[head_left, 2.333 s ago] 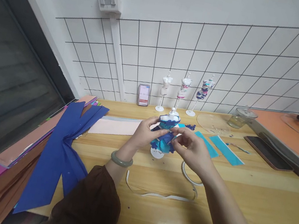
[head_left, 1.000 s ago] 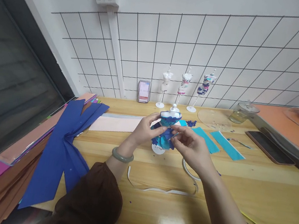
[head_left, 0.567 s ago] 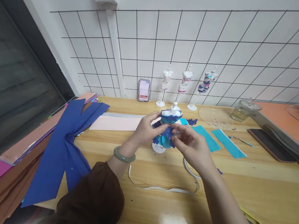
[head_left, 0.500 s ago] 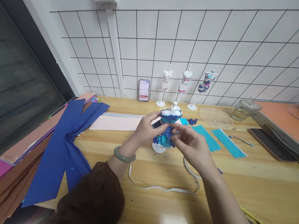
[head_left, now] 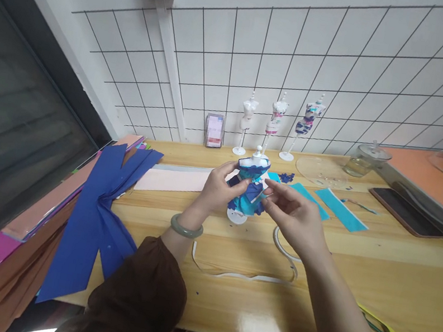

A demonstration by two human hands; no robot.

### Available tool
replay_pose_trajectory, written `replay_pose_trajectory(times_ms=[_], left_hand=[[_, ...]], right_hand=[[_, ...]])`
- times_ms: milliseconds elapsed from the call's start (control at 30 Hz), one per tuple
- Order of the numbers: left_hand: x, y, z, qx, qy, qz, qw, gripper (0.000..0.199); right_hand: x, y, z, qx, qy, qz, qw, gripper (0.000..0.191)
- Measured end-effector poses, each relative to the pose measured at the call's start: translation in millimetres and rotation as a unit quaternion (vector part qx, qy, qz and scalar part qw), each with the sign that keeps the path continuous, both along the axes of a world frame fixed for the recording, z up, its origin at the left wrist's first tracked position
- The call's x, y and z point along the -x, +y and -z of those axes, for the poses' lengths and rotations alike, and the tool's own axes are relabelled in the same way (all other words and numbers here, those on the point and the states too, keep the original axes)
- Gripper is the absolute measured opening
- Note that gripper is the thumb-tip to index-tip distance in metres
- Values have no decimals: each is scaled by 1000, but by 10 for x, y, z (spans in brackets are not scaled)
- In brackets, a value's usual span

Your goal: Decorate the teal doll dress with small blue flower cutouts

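A small white mannequin on a round base wears a dress of blue and turquoise crepe paper. Around its waist my left hand is closed, thumb across the front. My right hand pinches at the right side of the dress, thumb and forefinger together. What lies between those fingertips is too small to make out; a thin pale edge shows beside them. A white tape roll is partly hidden behind the right forearm, with a loose white strip curling across the table.
Three more mini mannequins and a phone stand at the wall. Turquoise paper strips and a dark phone lie right. Yellow-handled snips are near the front right. Blue paper covers the left side.
My right hand has drawn slightly right, away from the dress front, uncovering more of the skirt. My left hand keeps its hold on the mannequin.
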State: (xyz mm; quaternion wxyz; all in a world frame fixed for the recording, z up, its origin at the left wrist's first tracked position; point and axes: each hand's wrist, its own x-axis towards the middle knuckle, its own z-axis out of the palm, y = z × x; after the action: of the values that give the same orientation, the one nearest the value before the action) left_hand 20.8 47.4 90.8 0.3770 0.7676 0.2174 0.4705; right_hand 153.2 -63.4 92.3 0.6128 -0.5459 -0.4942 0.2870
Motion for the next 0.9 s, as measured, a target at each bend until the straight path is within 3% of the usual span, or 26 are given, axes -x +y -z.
replay_pose_trajectory(times_ms=[233,467,900], left_hand=[[-7,4,5,-5,0,8,1000,30],[-4,13,10,-15,4,10,1000,30],[-22,-8,4,-1,-11,4,1000,29]], right_hand=[[44,-5,-20,1,-59,-30,998,33],[57,76,-58,26,0,-63,998,37],[18,13,-41,0,63,-19,998,40]])
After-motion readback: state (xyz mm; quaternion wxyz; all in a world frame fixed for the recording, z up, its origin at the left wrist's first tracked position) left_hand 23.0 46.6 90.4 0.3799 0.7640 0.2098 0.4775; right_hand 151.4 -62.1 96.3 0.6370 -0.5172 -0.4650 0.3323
